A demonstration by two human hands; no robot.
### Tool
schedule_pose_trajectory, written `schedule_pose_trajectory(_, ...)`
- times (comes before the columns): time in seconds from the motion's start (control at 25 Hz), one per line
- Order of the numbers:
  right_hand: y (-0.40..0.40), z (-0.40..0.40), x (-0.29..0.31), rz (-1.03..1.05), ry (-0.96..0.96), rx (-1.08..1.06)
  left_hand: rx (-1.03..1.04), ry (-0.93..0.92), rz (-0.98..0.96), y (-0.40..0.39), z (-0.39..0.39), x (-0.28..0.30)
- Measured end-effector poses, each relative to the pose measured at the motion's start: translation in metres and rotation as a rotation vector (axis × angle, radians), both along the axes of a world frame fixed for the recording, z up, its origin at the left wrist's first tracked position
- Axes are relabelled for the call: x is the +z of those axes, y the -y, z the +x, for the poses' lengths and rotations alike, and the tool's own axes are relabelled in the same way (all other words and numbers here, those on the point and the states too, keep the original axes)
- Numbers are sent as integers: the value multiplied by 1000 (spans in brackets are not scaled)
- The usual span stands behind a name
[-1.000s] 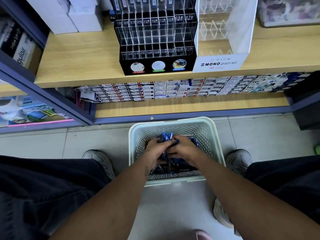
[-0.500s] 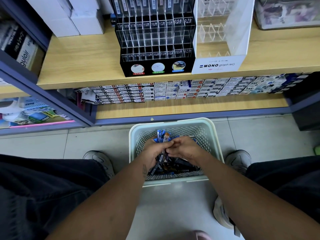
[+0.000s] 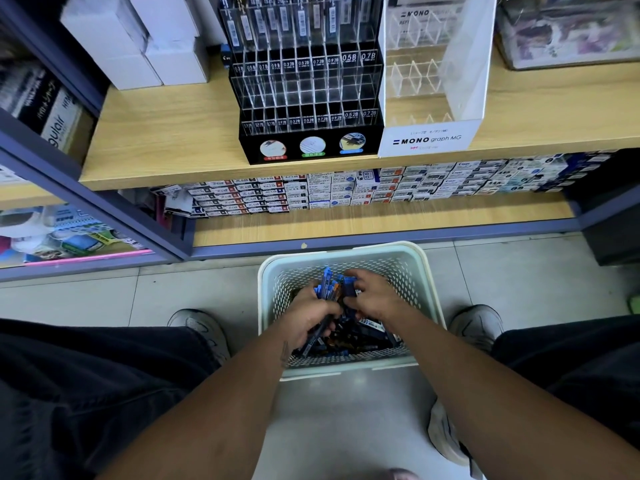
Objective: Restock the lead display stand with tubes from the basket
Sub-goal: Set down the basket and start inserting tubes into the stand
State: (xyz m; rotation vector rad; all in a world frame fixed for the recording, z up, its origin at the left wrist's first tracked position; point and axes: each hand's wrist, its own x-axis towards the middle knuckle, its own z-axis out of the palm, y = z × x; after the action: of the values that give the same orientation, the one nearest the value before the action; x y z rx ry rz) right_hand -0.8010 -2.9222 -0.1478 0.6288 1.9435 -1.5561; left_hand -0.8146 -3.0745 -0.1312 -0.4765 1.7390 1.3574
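A pale perforated basket point(image 3: 429, 289) stands on the floor between my feet, holding a heap of dark and blue lead tubes point(image 3: 360, 337). My left hand point(image 3: 308, 317) is inside it, gripping a bundle of blue tubes point(image 3: 327, 287) that stick up past my fingers. My right hand point(image 3: 374, 296) is beside it in the basket, pinching one dark tube point(image 3: 349, 287) at its top. The black lead display stand point(image 3: 308, 98) with clear labelled slots sits on the wooden shelf above; its front rows look bare, while the back rows hold tubes.
A white MONO graph MG display point(image 3: 433, 81) stands right of the stand. White boxes point(image 3: 138, 46) sit at the shelf's left. Rows of small refill boxes point(image 3: 346, 188) fill the lower shelf. My shoes point(image 3: 478, 323) flank the basket on the tiled floor.
My hands have drawn slightly apart inside the basket. The left hand's bundle of blue tubes stands higher, and the right hand now pinches a single dark tube.
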Motion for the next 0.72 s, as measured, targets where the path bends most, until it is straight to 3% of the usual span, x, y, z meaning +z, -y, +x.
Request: schedule_pose_trajectory(0.72,-3,7,-19,65,-125,240,-60,46,-76,10,2,-11)
